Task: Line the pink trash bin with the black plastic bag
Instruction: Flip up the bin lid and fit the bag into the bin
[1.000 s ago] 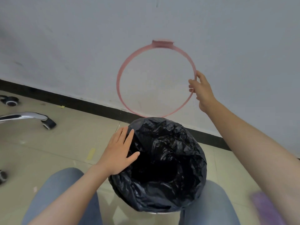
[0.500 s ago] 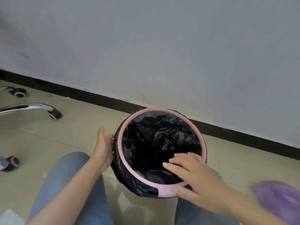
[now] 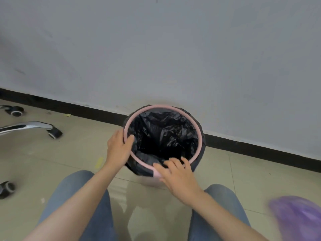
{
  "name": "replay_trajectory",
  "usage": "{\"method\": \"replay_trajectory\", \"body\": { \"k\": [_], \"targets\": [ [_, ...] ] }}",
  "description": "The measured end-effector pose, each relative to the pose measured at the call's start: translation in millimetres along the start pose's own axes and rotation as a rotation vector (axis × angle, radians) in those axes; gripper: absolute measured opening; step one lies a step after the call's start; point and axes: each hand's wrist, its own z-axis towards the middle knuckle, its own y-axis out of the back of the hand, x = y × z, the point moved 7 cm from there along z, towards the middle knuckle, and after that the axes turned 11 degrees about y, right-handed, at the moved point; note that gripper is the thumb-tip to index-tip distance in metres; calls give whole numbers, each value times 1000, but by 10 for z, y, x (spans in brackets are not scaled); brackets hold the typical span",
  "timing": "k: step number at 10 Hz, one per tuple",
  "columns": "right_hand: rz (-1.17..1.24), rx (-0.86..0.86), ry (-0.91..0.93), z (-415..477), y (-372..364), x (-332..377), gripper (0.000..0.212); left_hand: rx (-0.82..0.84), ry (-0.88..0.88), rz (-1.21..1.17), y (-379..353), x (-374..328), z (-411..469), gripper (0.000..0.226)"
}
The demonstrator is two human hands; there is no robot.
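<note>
The pink trash bin [image 3: 149,180] stands on the floor between my knees, close to the wall. A black plastic bag [image 3: 165,134] fills its inside and folds over the outside. A pink ring [image 3: 199,136] lies on top of the rim, over the bag. My left hand [image 3: 118,148] rests on the ring's left side, thumb hooked inside over the bag. My right hand [image 3: 177,174] lies flat on the ring's near edge, fingers spread and pointing into the bin.
A grey wall with a black baseboard [image 3: 260,150] runs behind the bin. Chrome chair legs with castors [image 3: 53,133] stand on the tiles at the left. A blurred purple object [image 3: 297,214] sits at the lower right. My jeans-clad knees [image 3: 78,197] flank the bin.
One second ago my right hand held the pink ring up against the wall. The ring has come down onto the bin's rim over the bag, and both hands now rest on it.
</note>
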Motion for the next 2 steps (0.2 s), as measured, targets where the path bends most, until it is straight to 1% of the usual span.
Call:
{"method": "replay_trajectory", "body": {
  "k": [1, 2],
  "targets": [
    [109, 61, -172, 282, 83, -218, 58, 78, -250, 497, -236, -178, -131, 61],
    [321, 76, -204, 335, 305, -276, 54, 130, -400, 700, -382, -260, -317, 84]
  ]
}}
